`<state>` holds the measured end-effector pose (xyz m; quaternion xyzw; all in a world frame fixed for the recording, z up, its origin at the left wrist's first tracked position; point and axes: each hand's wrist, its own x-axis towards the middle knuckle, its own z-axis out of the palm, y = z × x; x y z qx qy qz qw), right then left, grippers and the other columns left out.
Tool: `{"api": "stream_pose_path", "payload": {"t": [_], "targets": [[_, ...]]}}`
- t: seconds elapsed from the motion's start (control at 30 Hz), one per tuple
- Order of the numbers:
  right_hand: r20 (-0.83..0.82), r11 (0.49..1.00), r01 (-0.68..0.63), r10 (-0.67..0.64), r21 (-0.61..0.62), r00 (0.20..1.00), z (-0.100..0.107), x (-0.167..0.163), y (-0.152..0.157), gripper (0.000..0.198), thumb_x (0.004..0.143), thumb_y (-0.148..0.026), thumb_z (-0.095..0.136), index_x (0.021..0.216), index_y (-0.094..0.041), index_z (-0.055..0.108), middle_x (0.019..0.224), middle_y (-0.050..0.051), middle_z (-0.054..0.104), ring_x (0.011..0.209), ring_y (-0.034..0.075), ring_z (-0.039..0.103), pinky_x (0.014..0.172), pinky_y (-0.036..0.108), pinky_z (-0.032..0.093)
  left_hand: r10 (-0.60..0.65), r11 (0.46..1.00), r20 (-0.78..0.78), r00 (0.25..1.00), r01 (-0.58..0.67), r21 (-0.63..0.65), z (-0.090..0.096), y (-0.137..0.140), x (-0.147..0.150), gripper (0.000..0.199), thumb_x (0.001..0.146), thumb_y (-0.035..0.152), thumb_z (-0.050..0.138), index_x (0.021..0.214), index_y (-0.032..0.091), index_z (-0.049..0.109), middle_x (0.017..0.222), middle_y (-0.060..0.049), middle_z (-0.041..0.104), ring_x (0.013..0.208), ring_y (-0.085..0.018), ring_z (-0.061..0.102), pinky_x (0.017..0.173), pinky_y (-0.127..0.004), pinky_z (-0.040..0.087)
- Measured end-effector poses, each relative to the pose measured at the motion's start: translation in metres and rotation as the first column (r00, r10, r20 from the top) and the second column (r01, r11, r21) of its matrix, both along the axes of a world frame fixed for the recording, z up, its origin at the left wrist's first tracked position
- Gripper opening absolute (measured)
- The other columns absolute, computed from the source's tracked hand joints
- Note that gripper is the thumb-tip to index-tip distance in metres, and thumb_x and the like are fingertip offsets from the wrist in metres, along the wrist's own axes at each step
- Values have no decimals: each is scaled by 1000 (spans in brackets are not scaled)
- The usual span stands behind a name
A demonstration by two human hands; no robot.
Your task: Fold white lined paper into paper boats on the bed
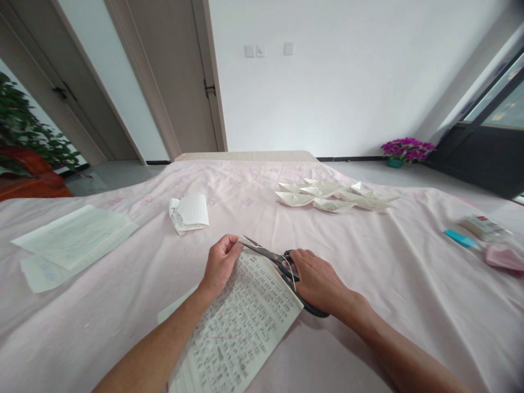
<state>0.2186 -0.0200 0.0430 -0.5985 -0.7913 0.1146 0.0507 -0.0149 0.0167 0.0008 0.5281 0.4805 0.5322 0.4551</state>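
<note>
My left hand [222,263] is closed, pinching the upper corner of a sheet of paper [241,322] covered in handwriting. In my right hand [321,278] is a pair of black-handled scissors [268,254], my fingers in its loops. The blades are slightly apart at their tips and lie along the sheet's top edge, their points close to my left fingertips. A thin white strip [292,273] curls beside the scissors' handles. My left forearm covers part of the sheet, whose lower end runs out of view.
Several folded paper boats [333,195] stand at the table's far right. A crumpled paper piece [190,212] lies left of centre, loose sheets [77,240] farther left. Near the right edge are a blue object [459,238], a packet [485,226] and a pink item [503,256]. A pink cloth [388,240] covers the table.
</note>
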Motion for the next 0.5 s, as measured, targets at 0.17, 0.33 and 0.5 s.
{"api": "stream_pose_path", "payload": {"t": [0.17, 0.33, 0.5], "targets": [[-25, 1000, -20, 20, 9, 999, -4, 1, 1, 10, 88, -28, 50, 83, -20, 53, 87, 6, 64, 78, 18, 54, 61, 29, 27, -10, 1000, 7, 1000, 10, -7, -1, 0, -1, 27, 81, 43, 66, 86, 17, 64, 77, 0, 63, 70, -14, 53, 66, -22, 41], [-7, 1000, -6, 6, -7, 1000, -4, 0, 1, 11, 88, -29, 51, 82, -19, 52, 87, 6, 64, 80, 19, 56, 61, 29, 27, -28, 1000, -2, 1000, 28, -10, 1, 0, 0, 28, 83, 44, 64, 87, 16, 62, 77, 0, 63, 71, -13, 53, 66, -23, 41], [-26, 1000, -5, 6, 23, 1000, -4, 0, 1, 15, 90, -32, 49, 82, -20, 52, 88, 6, 64, 82, 19, 56, 62, 29, 28, -52, 998, 18, 998, 53, -23, 3, -1, 2, 29, 82, 44, 66, 86, 16, 63, 77, -1, 64, 71, -14, 54, 67, -23, 41]]}}
